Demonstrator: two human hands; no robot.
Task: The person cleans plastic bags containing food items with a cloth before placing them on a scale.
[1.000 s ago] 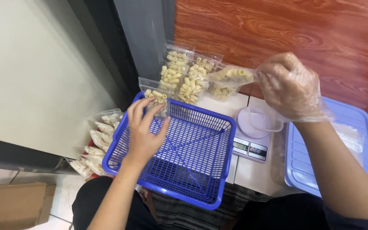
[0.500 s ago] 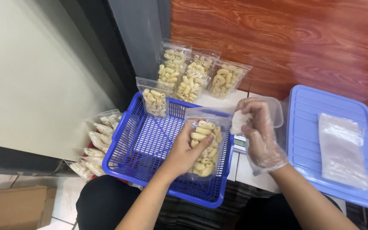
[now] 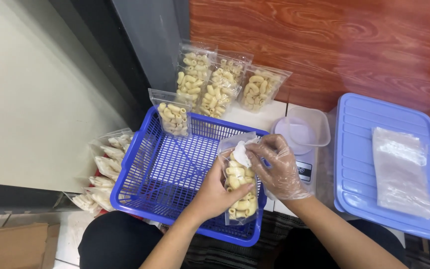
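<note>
We note: left hand clasps clear pasta pouch upright over blue basket at near bench edge, steadying it. Gloved right hand pinches white packet at pouch mouth, poised over opening.

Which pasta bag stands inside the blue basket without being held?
The small clear bag propped at the blue basket's far left corner; the hands hold another bag, and the rest stand outside against the wall.
</note>
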